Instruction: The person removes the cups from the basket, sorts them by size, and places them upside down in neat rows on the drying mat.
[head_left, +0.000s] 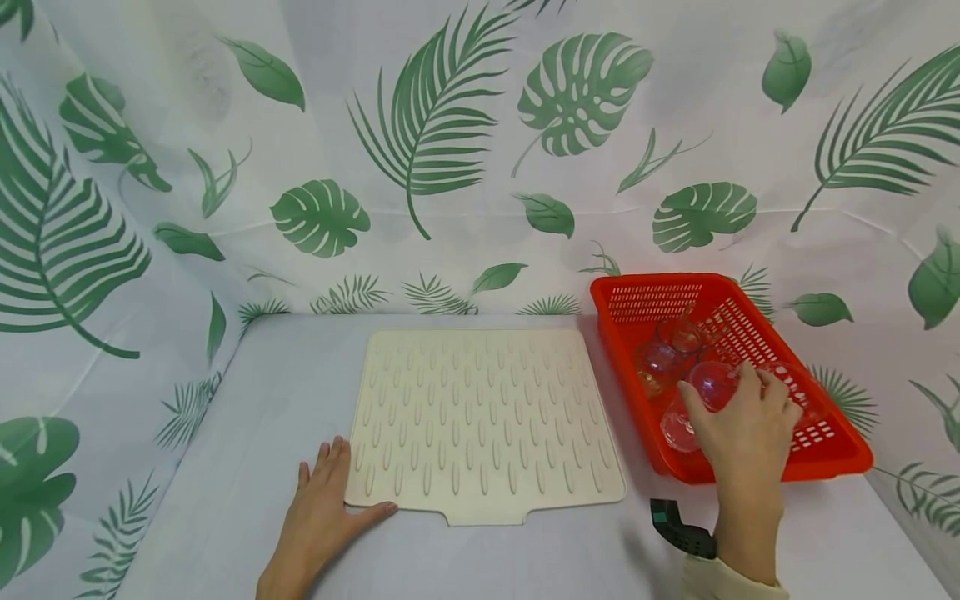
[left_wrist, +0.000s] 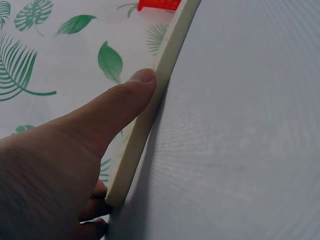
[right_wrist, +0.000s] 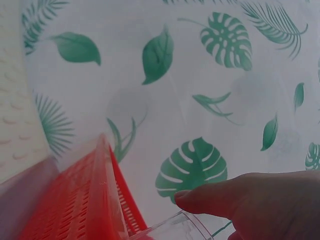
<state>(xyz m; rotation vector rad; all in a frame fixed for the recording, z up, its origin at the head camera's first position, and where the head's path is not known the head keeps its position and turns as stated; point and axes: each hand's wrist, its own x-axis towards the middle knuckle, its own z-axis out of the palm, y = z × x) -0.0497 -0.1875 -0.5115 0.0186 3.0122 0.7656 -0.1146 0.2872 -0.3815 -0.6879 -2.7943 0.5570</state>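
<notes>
A cream board (head_left: 483, 417) with rows of raised ridges and a front tab lies flat on the white table. My left hand (head_left: 318, 504) rests at its front left corner, fingers along the left side and thumb on the front edge; in the left wrist view the thumb presses the board's edge (left_wrist: 142, 130). Inside the red basket (head_left: 626, 392), my right hand (head_left: 750, 433) grips a clear cup (head_left: 711, 385) between thumb and fingers. The right wrist view shows the thumb at the rim of this clear cup (right_wrist: 182, 229); the other fingers are mostly hidden.
Several other clear cups (head_left: 678, 429) lie in the basket, some with a purplish or amber sheen. The basket stands right of the board, close to the leaf-patterned cloth (head_left: 465, 242) behind. A black device (head_left: 682, 531) sits on the right wrist.
</notes>
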